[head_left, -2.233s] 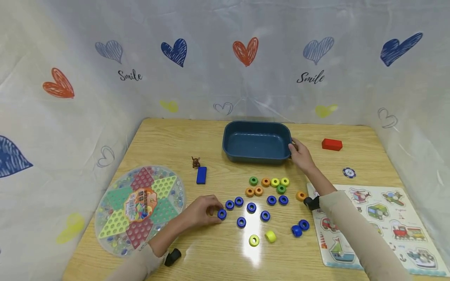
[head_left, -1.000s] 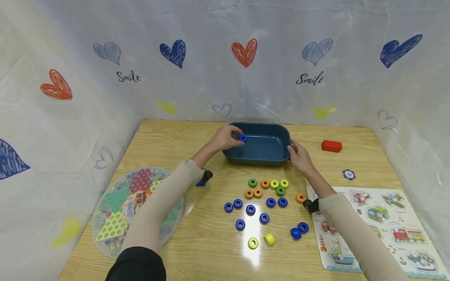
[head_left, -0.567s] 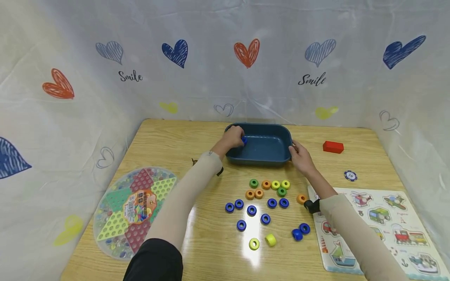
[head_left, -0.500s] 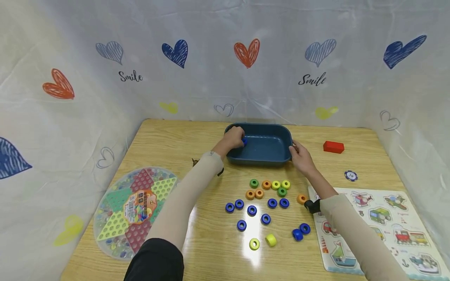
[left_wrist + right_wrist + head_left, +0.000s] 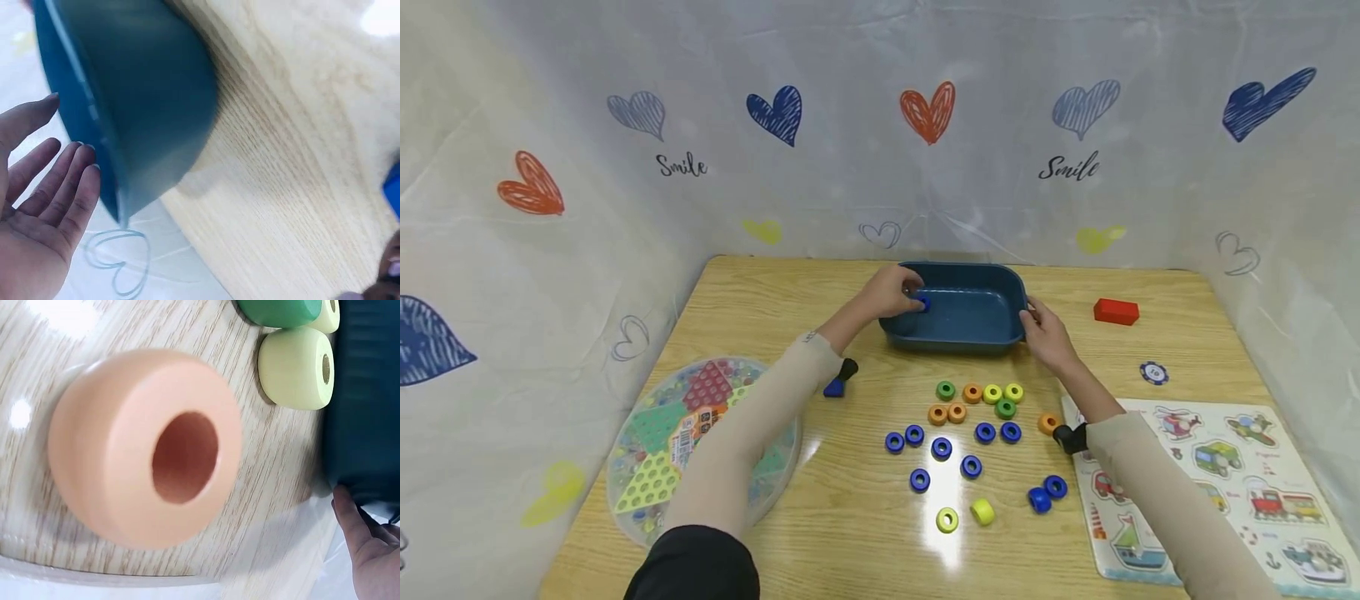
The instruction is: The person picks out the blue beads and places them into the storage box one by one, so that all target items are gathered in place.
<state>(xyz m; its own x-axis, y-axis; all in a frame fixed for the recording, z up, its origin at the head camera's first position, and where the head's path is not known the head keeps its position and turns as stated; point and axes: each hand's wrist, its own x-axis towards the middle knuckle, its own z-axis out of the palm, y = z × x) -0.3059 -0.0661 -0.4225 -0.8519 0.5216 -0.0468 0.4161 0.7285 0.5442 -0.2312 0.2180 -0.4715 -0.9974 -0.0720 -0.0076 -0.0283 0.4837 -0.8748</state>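
Note:
A dark teal plastic basin (image 5: 977,315) stands at the back middle of the table. My left hand (image 5: 887,292) is over its left end, beside a blue bead (image 5: 925,304) lying inside. In the left wrist view the left hand (image 5: 47,212) has its fingers apart with nothing between them, near the basin's rim (image 5: 109,144). My right hand (image 5: 1049,335) grips the basin's right end, thumb at the rim. Several blue beads (image 5: 942,449) lie mid-table, with orange (image 5: 973,393), green (image 5: 946,390) and yellow beads (image 5: 947,521) around them.
At left lies a round Chinese checkers board (image 5: 707,392), partly under my left arm. A picture puzzle board (image 5: 1217,492) lies at right under my right forearm. A red block (image 5: 1116,312), a poker chip (image 5: 1153,372) and a blue block (image 5: 834,387) also lie about.
My left hand carried a blue bead from mid-table into the basin, let it go there, and has drawn back slightly left. My right hand has stayed on the basin.

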